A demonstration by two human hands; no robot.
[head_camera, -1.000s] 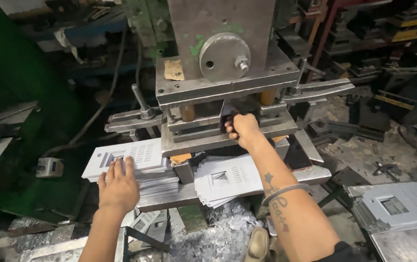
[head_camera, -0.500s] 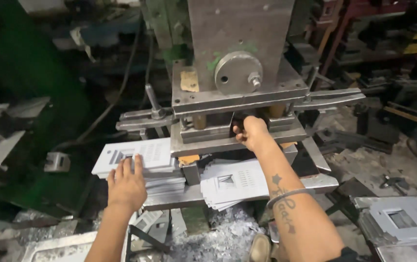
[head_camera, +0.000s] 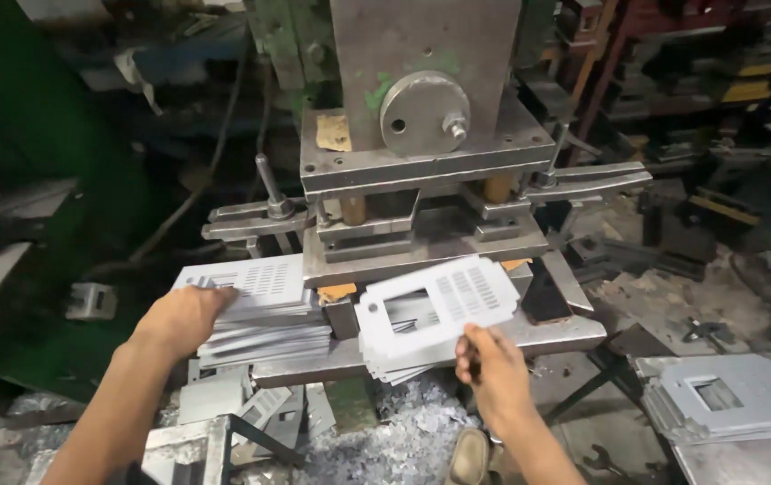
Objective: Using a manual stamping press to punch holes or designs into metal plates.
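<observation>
The far left is dark and blurred; a green machine body [head_camera: 35, 117] and some grey metal shapes show there, but little can be made out. The left hand [head_camera: 183, 316] lies palm down on the left stack of punched sheets [head_camera: 259, 310], fingers spread flat over the top sheet, gripping nothing; the hand hides the stack's near corner. That stack sits on the press bed [head_camera: 574, 334], just left of the die. Below it, metal offcuts [head_camera: 403, 440] litter the floor (their shapes are too small to sort out).

In the middle stands the grey punch press [head_camera: 426, 99], its top cut off by the frame edge, with a round steel disc on its front.

The right hand [head_camera: 493, 370] pinches the near edge of a single punched sheet [head_camera: 439, 301] between thumb and fingers, holding it tilted above the right stack [head_camera: 394, 359], in front of the die. The sheet is pale grey metal with a rectangular window and rows of narrow slots.

To the right, another pile of similar plates [head_camera: 731, 395] lies low beside dim, cluttered racks [head_camera: 718, 81].
</observation>
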